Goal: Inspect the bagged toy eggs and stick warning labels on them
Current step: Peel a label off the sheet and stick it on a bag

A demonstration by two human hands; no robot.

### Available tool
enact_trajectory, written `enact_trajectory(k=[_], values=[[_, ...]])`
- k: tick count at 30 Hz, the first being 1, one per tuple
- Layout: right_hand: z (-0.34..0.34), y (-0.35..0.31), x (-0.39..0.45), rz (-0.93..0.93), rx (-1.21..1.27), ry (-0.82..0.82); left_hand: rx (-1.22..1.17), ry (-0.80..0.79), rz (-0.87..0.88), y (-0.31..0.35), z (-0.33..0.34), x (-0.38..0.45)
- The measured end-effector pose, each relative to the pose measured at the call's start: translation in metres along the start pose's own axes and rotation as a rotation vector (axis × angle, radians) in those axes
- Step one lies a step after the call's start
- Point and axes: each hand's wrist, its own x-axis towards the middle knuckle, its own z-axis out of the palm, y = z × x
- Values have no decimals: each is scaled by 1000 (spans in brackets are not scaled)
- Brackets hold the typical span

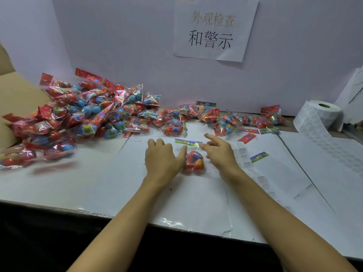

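White paper covers the work table (pixel 196 203), and a pale partition stands behind it with a printed paper sign (pixel 215 30) taped up in Chinese characters. Between the person's two hands lies one bag of toy eggs (pixel 193 160), flat on the paper near the table's middle; it is crinkly clear plastic with a bright printed header strip at its far end, and smooth, glossy red eggs bunched inside. The left hand (pixel 163 160) rests palm down beside it, fingers straight, thumb against the bag's left edge, seemingly to keep it from sliding. The right hand (pixel 220 152) hovers just right of the bag with loose, slightly bent fingers, holding nothing that can be made out (a tiny sticker on a fingertip would be too small to see). To the left, a big shiny heap of bags (pixel 88 118) holds red and blue eggs, spilling beside a cardboard box flap (pixel 17 95); a smaller scatter lies along the back. At far right sits a roll of labels (pixel 318 116), its backing strip trailing toward the person, probably kept within easy reach for peeling.
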Motion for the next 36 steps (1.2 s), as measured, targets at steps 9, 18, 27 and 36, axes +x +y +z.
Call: enact_trajectory(k=[9,18,27,36], values=[[-5,21,-6,-46,352,15,-1279,-205,-167,-2,8,-11],[-12,20,-10,2,415,-149,-1390,-390,-157,2,2,-19],[-10,17,-17,-34,459,-5,-1368,-438,-154,9,5,-24],[-12,16,-18,-75,508,87,-1156,-598,1,4,8,-27]])
